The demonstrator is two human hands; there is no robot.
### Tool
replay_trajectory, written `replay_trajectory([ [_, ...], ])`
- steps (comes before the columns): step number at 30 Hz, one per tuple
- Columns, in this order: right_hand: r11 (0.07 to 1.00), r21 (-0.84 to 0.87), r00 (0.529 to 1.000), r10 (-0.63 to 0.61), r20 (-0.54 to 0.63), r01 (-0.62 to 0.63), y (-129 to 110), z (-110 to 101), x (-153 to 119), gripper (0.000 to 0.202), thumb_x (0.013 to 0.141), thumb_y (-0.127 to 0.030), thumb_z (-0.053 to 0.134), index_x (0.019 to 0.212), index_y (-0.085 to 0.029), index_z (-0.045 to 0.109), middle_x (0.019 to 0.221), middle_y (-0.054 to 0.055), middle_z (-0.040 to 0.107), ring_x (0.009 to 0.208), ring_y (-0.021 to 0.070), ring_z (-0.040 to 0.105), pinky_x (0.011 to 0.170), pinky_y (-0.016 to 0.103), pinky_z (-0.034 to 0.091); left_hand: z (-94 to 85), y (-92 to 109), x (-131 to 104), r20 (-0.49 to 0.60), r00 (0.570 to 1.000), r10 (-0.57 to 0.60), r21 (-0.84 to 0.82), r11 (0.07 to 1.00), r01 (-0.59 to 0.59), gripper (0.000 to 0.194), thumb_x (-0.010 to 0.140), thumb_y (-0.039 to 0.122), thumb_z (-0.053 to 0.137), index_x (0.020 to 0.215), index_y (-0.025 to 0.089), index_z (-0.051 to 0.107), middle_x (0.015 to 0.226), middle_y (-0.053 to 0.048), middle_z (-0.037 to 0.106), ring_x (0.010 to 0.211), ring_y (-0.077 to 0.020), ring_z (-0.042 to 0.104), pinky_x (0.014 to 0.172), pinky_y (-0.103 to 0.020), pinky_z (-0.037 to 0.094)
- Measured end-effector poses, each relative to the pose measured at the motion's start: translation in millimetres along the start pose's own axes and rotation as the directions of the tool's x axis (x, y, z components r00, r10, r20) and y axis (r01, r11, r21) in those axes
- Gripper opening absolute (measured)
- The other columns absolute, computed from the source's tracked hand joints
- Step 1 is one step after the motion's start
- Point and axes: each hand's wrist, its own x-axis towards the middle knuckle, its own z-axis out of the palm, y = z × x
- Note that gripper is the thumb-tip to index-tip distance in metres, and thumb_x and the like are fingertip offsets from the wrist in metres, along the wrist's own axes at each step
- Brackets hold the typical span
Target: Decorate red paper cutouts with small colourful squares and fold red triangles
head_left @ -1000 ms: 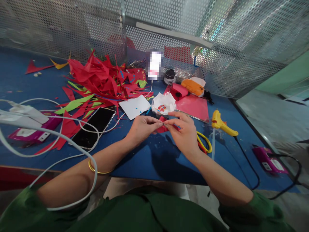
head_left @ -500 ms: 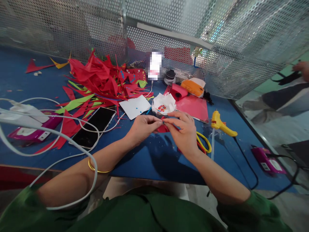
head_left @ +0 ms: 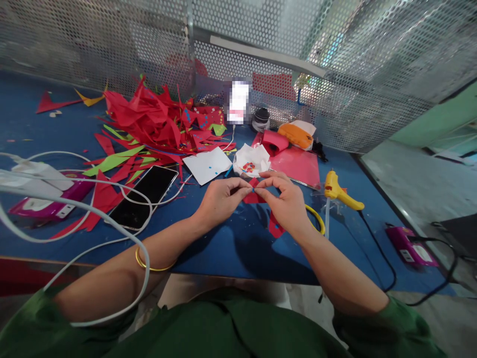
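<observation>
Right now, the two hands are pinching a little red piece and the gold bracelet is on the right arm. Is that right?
Not quite: the gold bracelet is on the left arm, as the head view shows. The left hand and right hand are indeed pinching a little red piece.

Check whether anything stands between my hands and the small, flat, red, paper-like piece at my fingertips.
Nothing visible does. Your left hand and right hand both pinch at the small, flat, red, paper-like piece. The round bowl lined with white paper stands just beyond, not between.
</observation>
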Motion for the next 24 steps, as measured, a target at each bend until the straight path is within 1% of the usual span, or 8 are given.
replay_trajectory([
  [7,0.998,-0.015,0.997,-0.058,0.046,0.059,0.5,0.3,-1.6,0.008,0.083,-0.022,0.064,0.075,-0.022,0.065,0.11,0.008,0.069,0.107,0.023,0.063,0.099,0.044,0.043,0.5,-1.2,-0.1,0.0,1.0,0.006,0.025,1.0,-0.006,0.02,0.087,0.027,0.06,0.084,0.015,0.075,0.07,0.0,0.068,0.061,-0.0109,0.054,0.058,-0.023,0.041],
  [9,1.0,0.007,0.998,-0.03,0.051,0.029,0.9,-1.1,-1.1,0.009,0.083,-0.022,0.061,0.074,-0.022,0.064,0.11,0.007,0.069,0.106,0.0229,0.063,0.098,0.043,0.043,0.5,-0.2,0.0,-0.008,1.0,0.002,-0.003,1.0,-0.002,0.019,0.086,0.027,0.061,0.084,0.015,0.075,0.074,-0.001,0.072,0.064,-0.0117,0.058,0.06,-0.023,0.044],
  [12,0.992,0.083,0.993,0.084,0.086,-0.091,3.4,-3.0,0.8,0.009,0.084,-0.026,0.06,0.075,-0.022,0.062,0.111,0.006,0.07,0.104,0.0226,0.063,0.096,0.042,0.043,0.6,0.3,0.2,-0.016,1.0,-0.018,-0.033,0.999,0.018,0.017,0.084,0.026,0.063,0.083,0.015,0.076,0.076,-0.002,0.074,0.065,-0.0112,0.059,0.061,-0.022,0.045],
  [14,0.974,0.139,0.978,0.164,0.13,-0.182,5.9,-3.5,2.5,0.012,0.084,-0.03,0.059,0.076,-0.022,0.062,0.105,0.006,0.071,0.098,0.0218,0.063,0.091,0.04,0.044,0.9,-0.5,0.3,-0.016,0.999,-0.031,-0.037,0.999,0.03,0.017,0.084,0.026,0.064,0.084,0.015,0.077,0.074,-0.002,0.074,0.062,-0.0103,0.058,0.059,-0.021,0.045],
  [16,0.957,0.156,0.961,0.216,0.172,-0.243,8.0,-3.4,3.9,0.014,0.083,-0.033,0.058,0.076,-0.021,0.062,0.09,0.004,0.07,0.085,0.0197,0.061,0.082,0.036,0.046,1.3,-1.5,0.6,-0.017,0.999,-0.032,-0.035,0.999,0.031,0.018,0.084,0.026,0.064,0.085,0.015,0.077,0.074,-0.002,0.074,0.061,-0.01,0.058,0.058,-0.021,0.045],
  [18,0.953,0.143,0.953,0.237,0.192,-0.266,9.2,-2.7,4.3,0.015,0.083,-0.035,0.058,0.078,-0.021,0.062,0.077,0.001,0.065,0.073,0.017,0.056,0.073,0.033,0.044,1.7,-1.6,0.7,-0.016,0.999,-0.034,-0.036,0.999,0.033,0.018,0.083,0.027,0.064,0.084,0.015,0.077,0.074,-0.002,0.075,0.062,-0.0105,0.059,0.058,-0.021,0.046],
  [20,0.954,0.133,0.951,0.24,0.194,-0.268,9.8,-1.5,3.7,0.016,0.083,-0.035,0.057,0.078,-0.021,0.062,0.071,-0.001,0.061,0.067,0.0151,0.052,0.067,0.03,0.042,2.0,-0.4,0.8,-0.01,0.999,-0.048,-0.052,0.998,0.047,0.017,0.081,0.026,0.064,0.082,0.016,0.077,0.074,-0.002,0.075,0.063,-0.0109,0.061,0.059,-0.022,0.046],
  [24,0.95,0.135,0.949,0.255,0.186,-0.282,10.2,1.0,0.5,0.014,0.082,-0.033,0.058,0.076,-0.021,0.061,0.066,-0.003,0.057,0.063,0.0137,0.049,0.061,0.029,0.038,2.3,2.7,1.2,0.028,0.987,-0.155,-0.111,0.981,0.158,0.015,0.079,0.027,0.066,0.074,0.014,0.071,0.065,-0.001,0.069,0.057,-0.0098,0.058,0.055,-0.021,0.045],
])
